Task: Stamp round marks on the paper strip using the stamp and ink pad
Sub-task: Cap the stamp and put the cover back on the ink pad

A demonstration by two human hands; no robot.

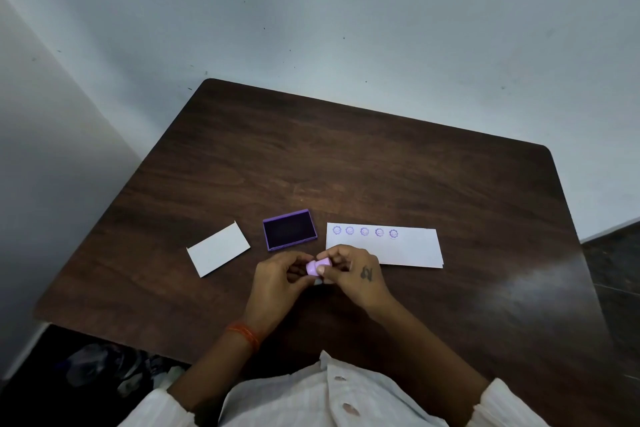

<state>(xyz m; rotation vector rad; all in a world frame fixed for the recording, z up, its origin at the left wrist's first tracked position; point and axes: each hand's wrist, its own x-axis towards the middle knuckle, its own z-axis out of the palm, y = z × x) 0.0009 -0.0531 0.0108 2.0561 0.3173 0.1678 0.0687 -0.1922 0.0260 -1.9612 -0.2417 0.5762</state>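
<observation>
A small lilac stamp is held between both hands just above the table, near its front middle. My left hand grips it from the left and my right hand from the right, fingertips closed around it. The open purple ink pad lies just beyond the hands, its dark pad facing up. To its right, a white paper strip lies flat with several purple round marks in a row along its far edge. My right hand covers the strip's near left corner.
A white rectangular card, perhaps the ink pad's lid, lies to the left of the pad. The dark wooden table stands against a pale wall, with its left edge close to a corner.
</observation>
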